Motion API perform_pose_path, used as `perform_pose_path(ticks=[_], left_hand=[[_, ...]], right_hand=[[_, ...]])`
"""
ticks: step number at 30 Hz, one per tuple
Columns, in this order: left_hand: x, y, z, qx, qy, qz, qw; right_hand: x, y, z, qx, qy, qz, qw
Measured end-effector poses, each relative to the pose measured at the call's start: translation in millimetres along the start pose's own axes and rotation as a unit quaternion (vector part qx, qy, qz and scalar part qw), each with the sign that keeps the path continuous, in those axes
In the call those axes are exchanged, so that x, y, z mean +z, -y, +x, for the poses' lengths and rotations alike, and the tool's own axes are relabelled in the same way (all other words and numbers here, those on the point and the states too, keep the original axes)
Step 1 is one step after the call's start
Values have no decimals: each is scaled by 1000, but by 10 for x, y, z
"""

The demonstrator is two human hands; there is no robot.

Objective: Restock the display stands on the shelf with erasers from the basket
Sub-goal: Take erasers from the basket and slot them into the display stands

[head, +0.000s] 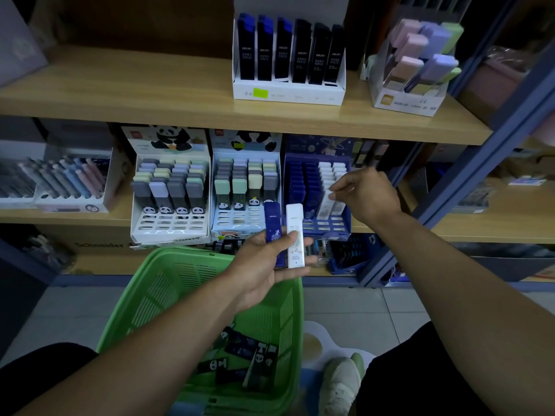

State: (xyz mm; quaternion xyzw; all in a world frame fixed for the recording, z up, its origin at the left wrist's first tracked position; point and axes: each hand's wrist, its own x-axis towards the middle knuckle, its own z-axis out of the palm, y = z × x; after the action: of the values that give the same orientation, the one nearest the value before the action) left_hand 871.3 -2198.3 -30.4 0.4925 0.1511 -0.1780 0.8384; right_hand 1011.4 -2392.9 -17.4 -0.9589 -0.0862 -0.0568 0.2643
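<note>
In the centre of the frame the left hand [267,259] is turned palm up and holds two long eraser packs side by side: a dark blue eraser [272,232] on the left and a white eraser [295,235] on the right. The thumb lies across their lower part and the fingers are curled under them, so both packs stand upright out of the hand. A little higher and to the right, the right hand [365,195] reaches to the blue display stand [318,199] on the middle shelf [90,219]. Its fingertips pinch a white eraser pack [330,202] at the front of the stand's right side, and this pack sits in or just at a slot; I cannot tell if it is fully inside. The blue stand has dark blue packs in its left columns and white packs in its right columns. To the left of it are two panda display stands, one white [169,187] and one light blue [244,187], both filled with grey, green, lilac and cream erasers. In the lower centre of the frame the green basket [168,283] stands on the tiled floor, and several dark panda erasers [249,360] lie on its bottom. On the upper shelf [120,94] there is a white box of dark refill cases [288,55], top centre.
</note>
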Motion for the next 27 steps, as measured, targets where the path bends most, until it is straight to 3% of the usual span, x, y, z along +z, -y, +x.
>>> perform_pose_path(ticks=[5, 7, 10, 12, 17, 21, 27], left_hand=[[-44, 11, 22, 5, 5, -4, 1000], [-59, 11, 29, 7, 1, -4, 1000], [-68, 7, 37, 12, -4, -2, 1000], [-71, 8, 34, 14, -8, -1, 1000], [-58, -1, 37, 4, -21, -37, 999], [-102, -5, 80, 3, -43, -29, 999], [-116, 3, 38, 48, -50, 45, 997]], right_hand=[[-23, 145, -77, 15, -23, -41, 999], [-36, 246, -144, -17, -37, 26, 999], [-36, 456, -293, -13, 111, 219, 969], [6, 515, -369, 7, 193, 280, 940], [-43, 521, -370, 52, 225, 346, 909], [-196, 380, -293, 126, 171, 389, 896], [-318, -22, -194, 104, 60, 222, 968]])
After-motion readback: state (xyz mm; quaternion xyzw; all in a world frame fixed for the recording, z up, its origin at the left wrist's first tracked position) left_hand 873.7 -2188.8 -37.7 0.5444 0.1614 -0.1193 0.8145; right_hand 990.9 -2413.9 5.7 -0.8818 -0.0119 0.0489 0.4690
